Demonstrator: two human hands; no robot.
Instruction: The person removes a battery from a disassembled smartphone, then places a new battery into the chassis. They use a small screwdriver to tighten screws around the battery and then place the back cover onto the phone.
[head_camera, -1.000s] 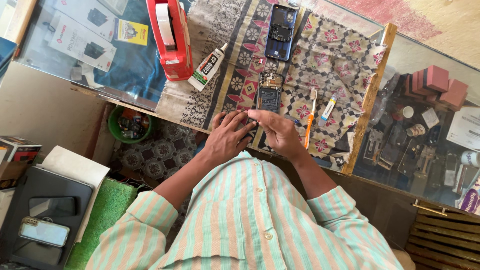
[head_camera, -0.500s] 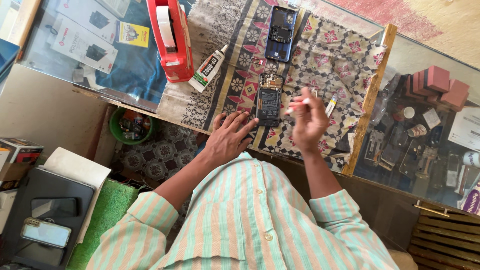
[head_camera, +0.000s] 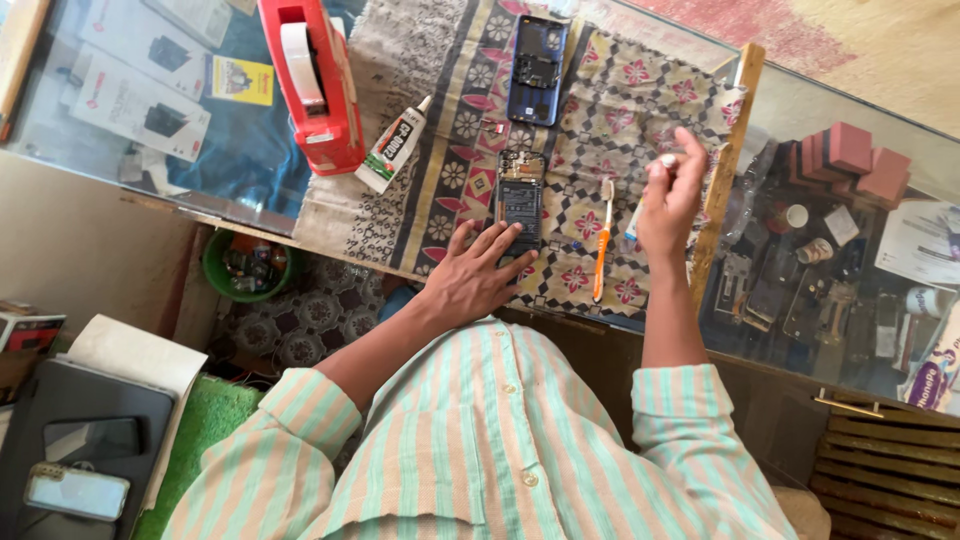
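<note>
Left hand (head_camera: 478, 280) on opened phone (head_camera: 520, 203); right hand (head_camera: 668, 195) raised, pinching something small.

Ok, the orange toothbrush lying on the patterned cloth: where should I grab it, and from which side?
Grip the toothbrush by its orange handle, around the middle, coming down from above. It lies flat on the cloth with its white bristle head pointing away from the person, so the handle end is nearest. The right hand is closest; the left hand rests on the opened phone.
</note>
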